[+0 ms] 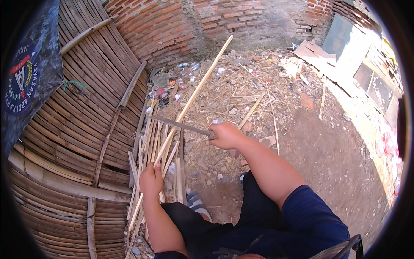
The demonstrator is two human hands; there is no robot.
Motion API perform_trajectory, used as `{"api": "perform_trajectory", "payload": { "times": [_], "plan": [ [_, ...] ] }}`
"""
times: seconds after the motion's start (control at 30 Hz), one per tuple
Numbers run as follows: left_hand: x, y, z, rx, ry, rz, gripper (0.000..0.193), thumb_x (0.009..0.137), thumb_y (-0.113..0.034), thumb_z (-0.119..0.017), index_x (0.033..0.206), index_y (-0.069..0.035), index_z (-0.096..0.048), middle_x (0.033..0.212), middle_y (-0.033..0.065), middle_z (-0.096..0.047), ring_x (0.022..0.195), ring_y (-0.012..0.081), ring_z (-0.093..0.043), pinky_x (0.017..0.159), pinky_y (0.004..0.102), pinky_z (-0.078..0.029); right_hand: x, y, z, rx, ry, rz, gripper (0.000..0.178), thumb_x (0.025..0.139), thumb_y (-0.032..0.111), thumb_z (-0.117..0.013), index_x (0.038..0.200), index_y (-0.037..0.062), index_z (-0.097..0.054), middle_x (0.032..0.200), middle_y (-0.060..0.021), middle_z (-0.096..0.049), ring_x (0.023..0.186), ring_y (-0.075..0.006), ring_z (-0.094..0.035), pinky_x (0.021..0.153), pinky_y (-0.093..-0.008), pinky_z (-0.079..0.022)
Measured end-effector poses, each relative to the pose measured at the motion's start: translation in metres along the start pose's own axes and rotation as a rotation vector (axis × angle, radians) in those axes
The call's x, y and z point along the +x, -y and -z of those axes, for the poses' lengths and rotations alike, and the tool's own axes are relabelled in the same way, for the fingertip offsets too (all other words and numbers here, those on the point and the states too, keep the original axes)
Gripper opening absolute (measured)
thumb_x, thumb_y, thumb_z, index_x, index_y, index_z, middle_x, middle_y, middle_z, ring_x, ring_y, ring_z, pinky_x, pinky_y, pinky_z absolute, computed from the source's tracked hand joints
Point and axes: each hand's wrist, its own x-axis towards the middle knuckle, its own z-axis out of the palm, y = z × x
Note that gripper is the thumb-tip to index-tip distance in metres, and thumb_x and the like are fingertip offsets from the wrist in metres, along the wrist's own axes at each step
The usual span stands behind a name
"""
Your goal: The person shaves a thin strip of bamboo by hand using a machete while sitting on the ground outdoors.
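My left hand (151, 179) is closed around a long pale bamboo strip (195, 94), which slants up and away to the right toward the brick wall. My right hand (227, 135) grips the handle of a machete (184, 125), its blade pointing left. The blade crosses the strip partway along, above my left hand; whether it cuts into the wood or only rests against it I cannot tell. Under and beside the left hand lies a pile of similar bamboo strips (152, 139), running lengthwise beside the slatted bamboo wall.
A slatted bamboo wall (82, 125) rises close on my left, with a dark printed cloth (32, 56) hanging on it. Ahead stands a brick wall (241, 21). Rubble, straw and litter cover the ground (293, 134). Boards (340, 43) lean at the far right.
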Motion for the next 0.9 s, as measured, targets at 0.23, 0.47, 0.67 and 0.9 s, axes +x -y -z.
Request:
{"api": "perform_trajectory", "payload": {
  "times": [0.23, 0.47, 0.67, 0.9],
  "plan": [
    [0.011, 0.001, 0.001, -0.066, 0.011, -0.025, 0.045, 0.105, -0.044, -0.058, 0.093, -0.001, -0.065, 0.083, 0.0267, -0.067, 0.084, 0.0494, -0.065, 0.072, 0.056, -0.048, 0.005, 0.006, 0.003, 0.081, -0.061, -0.058, 0.053, 0.086, 0.039, -0.082, 0.12, 0.0009, -0.07, 0.107, -0.0258, -0.074, 0.104, -0.0421, -0.072, 0.09, -0.0493, -0.057],
    [-0.02, 0.021, 0.001, -0.077, -0.097, 0.003, 0.044, 0.104, -0.042, -0.058, 0.092, -0.001, -0.065, 0.078, 0.0247, -0.066, 0.079, 0.0478, -0.066, 0.07, 0.0548, -0.048, 0.002, -0.023, 0.013, 0.16, -0.294, -0.243, 0.052, 0.086, 0.039, -0.082, 0.119, 0.0007, -0.07, 0.105, -0.0248, -0.074, 0.103, -0.0415, -0.072, 0.09, -0.0494, -0.057],
    [-0.022, 0.02, 0.0, -0.197, 0.056, 0.12, 0.043, 0.103, -0.041, -0.061, 0.09, 0.0, -0.064, 0.075, 0.0245, -0.064, 0.074, 0.0459, -0.065, 0.068, 0.0524, -0.047, -0.009, 0.039, -0.019, -0.051, 0.05, 0.027, 0.043, 0.085, 0.034, -0.081, 0.112, 0.0025, -0.069, 0.101, -0.0228, -0.074, 0.101, -0.0432, -0.071, 0.089, -0.0523, -0.057],
    [-0.023, 0.035, 0.0, -0.117, 0.02, 0.016, 0.043, 0.102, -0.041, -0.062, 0.089, 0.0, -0.065, 0.074, 0.0242, -0.064, 0.073, 0.0458, -0.064, 0.067, 0.0528, -0.047, 0.012, -0.018, 0.0, 0.086, -0.037, -0.007, 0.05, 0.083, 0.04, -0.083, 0.116, 0.0049, -0.07, 0.1, -0.0219, -0.075, 0.1, -0.043, -0.072, 0.088, -0.0517, -0.057]
  ]
}}
